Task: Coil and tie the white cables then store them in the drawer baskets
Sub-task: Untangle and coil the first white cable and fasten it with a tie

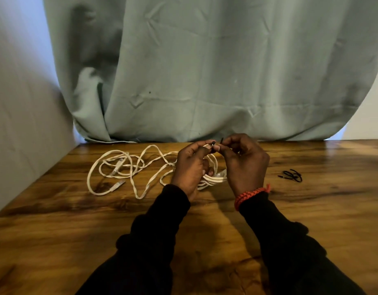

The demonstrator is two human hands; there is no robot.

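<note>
Here, at the near edge, two dark sleeves reach over the wooden table (56,241), an orange cord bracelet (251,194) being worn on the right wrist. Just beyond, at the centre, a coiled white cable (213,177) is held bunched in the left hand (189,167), whose lower fingers are curled round the loops. A thin black twist tie (214,143) is pinched at one end by the left thumb and forefinger, and at the other by the closed fingers of the right hand (244,162), above the coil. A second white cable (128,167), still loose, lies sprawled at ten o'clock from the hands, its plugs resting on the table. Spare black ties (292,175) lie well apart at three o'clock. A grey-green curtain (205,71) hangs at the far edge. The tying is judged to be under way; the tie should be drawn snug round all loops and twisted closed before the coil is released. No drawer baskets are in view.
</note>
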